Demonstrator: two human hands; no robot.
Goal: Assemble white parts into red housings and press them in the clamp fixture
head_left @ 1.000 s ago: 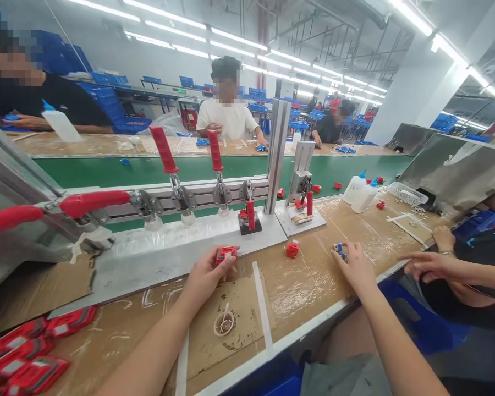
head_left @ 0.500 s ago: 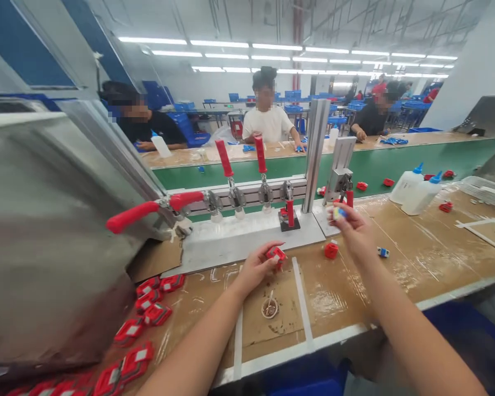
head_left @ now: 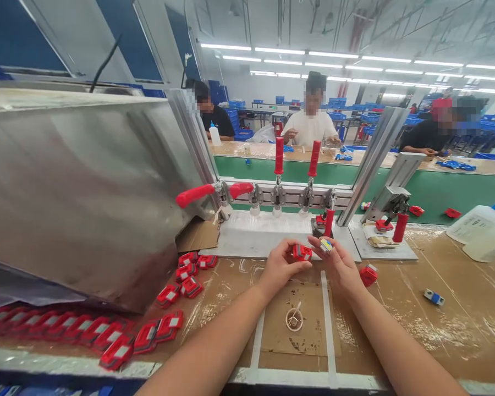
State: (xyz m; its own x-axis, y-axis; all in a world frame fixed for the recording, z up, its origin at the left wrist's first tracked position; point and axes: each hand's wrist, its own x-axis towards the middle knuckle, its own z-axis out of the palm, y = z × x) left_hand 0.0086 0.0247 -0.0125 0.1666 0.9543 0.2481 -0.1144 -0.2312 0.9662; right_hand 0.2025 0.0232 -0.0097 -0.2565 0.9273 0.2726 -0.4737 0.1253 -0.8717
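Between the fingers of my left hand [head_left: 281, 268] is a red plastic housing [head_left: 302, 252] with a dark opening. My right hand [head_left: 343, 268] pinches a small blue and white part [head_left: 325, 246], with a touch of yellow on it. Both hands are close together above the bench, the two parts a short gap apart. Below them, a small round cup [head_left: 294, 319] with a thin stick in it rests on a stained cardboard sheet [head_left: 309, 341]. Just right of my right hand lies another red housing [head_left: 368, 275]; farther right is a blue and white part [head_left: 434, 297].
Behind my hands stands a metal fixture with red-handled toggle clamps [head_left: 279, 157]. Finished-looking red housings [head_left: 117, 351] line the left side, beside a large metal box [head_left: 86, 209]. White bottles [head_left: 484, 234] stand right. Across a green conveyor [head_left: 268, 168], several people sit working.
My right hand has come left and down with the blue and white part, close to the red housing in my left hand. The camera view has swung left.
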